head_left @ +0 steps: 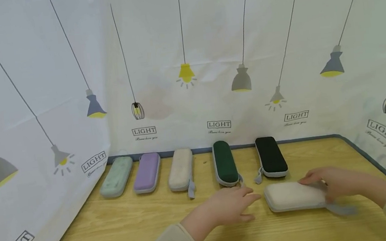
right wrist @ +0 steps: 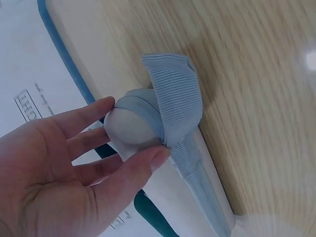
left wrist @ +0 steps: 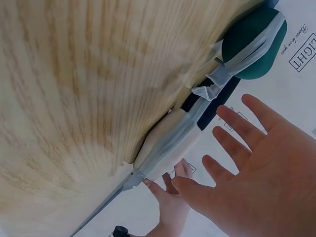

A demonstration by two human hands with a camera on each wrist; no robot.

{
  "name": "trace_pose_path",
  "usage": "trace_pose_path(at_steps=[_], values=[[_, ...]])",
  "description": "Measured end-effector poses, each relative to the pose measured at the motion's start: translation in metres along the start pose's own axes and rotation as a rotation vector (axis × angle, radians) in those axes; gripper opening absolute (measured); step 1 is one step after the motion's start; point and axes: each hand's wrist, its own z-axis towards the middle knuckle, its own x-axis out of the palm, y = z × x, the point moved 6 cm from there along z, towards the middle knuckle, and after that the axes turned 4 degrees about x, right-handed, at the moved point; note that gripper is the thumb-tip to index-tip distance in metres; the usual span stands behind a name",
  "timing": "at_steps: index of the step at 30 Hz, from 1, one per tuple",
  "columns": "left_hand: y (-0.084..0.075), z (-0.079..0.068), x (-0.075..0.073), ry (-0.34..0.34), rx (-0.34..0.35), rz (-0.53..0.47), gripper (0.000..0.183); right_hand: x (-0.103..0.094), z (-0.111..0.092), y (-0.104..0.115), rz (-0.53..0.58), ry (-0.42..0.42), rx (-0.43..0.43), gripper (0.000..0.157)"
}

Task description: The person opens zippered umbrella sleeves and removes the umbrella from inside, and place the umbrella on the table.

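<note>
Cream case point(head_left: 289, 197) in the pinch of right hand point(head_left: 339, 181), left hand point(head_left: 228, 207) wide-fingered, black case point(head_left: 271, 156) and green case point(head_left: 224, 162) close behind.

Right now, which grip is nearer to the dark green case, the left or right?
The left. The left grip is just on the near side of the dark green case; the right grip is farther to the right, holding the front cream case.
</note>
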Motion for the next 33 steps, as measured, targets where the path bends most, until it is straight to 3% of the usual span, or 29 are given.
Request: trace_pose_path(at_steps=[8,13,17,21,29,33], values=[[0.007,0.002,0.015,0.036,-0.155,0.019,0.081,0.008,0.037,0.036,-0.044,0.012,-0.082,0.073],[0.01,0.003,0.021,0.049,-0.199,0.036,0.086,0.012,0.052,0.06,-0.069,0.028,-0.119,0.07],[0.014,0.002,0.027,0.09,-0.231,-0.037,0.09,0.017,0.061,0.079,-0.087,0.035,-0.17,0.069],[0.02,-0.003,0.034,0.08,-0.291,-0.044,0.097,0.024,0.069,0.095,-0.081,0.027,-0.218,0.068],[0.042,-0.014,0.043,0.075,-0.368,-0.044,0.107,0.029,0.078,0.124,-0.053,-0.02,-0.199,0.07],[0.051,-0.02,0.046,0.086,-0.388,-0.034,0.1,0.034,0.083,0.132,-0.056,-0.018,-0.152,0.072]])
